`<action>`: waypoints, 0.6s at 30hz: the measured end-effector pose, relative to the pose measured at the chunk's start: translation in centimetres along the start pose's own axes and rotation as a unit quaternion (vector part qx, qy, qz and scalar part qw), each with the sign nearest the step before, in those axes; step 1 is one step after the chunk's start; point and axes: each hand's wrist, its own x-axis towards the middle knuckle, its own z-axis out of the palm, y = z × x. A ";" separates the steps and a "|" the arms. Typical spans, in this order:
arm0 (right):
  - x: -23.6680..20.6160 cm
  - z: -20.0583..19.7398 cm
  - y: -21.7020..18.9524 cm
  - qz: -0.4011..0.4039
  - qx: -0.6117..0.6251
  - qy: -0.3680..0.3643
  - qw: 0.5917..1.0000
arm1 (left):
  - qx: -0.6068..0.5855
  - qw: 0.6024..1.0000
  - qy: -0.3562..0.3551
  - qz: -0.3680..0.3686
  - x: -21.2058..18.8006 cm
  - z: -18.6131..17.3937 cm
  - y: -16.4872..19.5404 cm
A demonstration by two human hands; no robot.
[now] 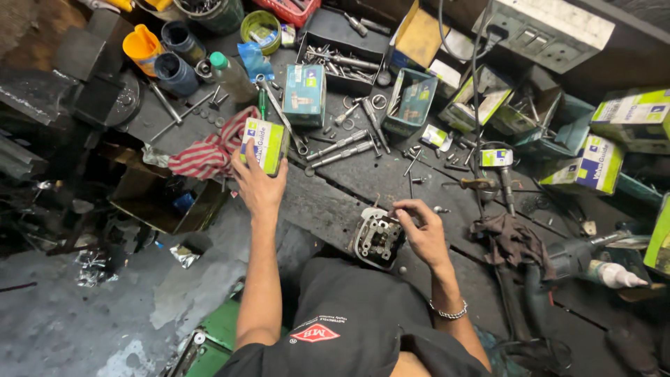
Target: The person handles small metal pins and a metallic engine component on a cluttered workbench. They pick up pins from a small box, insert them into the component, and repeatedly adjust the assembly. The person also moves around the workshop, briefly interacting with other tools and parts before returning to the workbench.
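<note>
A metal engine part (379, 239) sits at the near edge of the grimy workbench (328, 202), and from my remote seat I see the right hand (423, 230) resting on its top, fingers pinched around something too small to make out. The left hand (259, 183) reaches farther out, fingers wrapped on a small green-and-white box (264, 144) lying beside a red striped rag (208, 152). Beyond them, loose bolts and spanners (342, 143) litter the bench among more open cartons (410, 101). A dark rag (509, 237) and a power tool (579, 258) lie to the right.
</note>
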 end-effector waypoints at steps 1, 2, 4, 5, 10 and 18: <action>0.0 0.1 -0.1 0.011 -0.012 -0.002 1.000 | 0.003 1.000 0.001 0.001 0.0 -0.1 0.2; 0.1 0.1 -0.1 0.015 -0.011 -0.006 1.000 | 0.005 1.000 0.002 0.001 0.1 -0.1 0.4; 0.1 0.2 -0.1 0.022 -0.007 -0.015 1.000 | 0.011 1.000 0.005 -0.004 0.1 -0.1 0.6; 0.1 0.3 0.0 0.020 -0.002 -0.018 1.000 | 0.013 1.000 0.004 -0.010 0.1 0.0 0.8; 0.2 0.5 0.2 0.009 0.001 -0.038 0.999 | 0.014 1.000 0.015 -0.008 0.1 0.1 1.0; 0.6 0.7 -0.2 0.001 -0.027 -0.059 0.998 | 0.004 1.000 0.019 0.001 0.2 0.1 0.9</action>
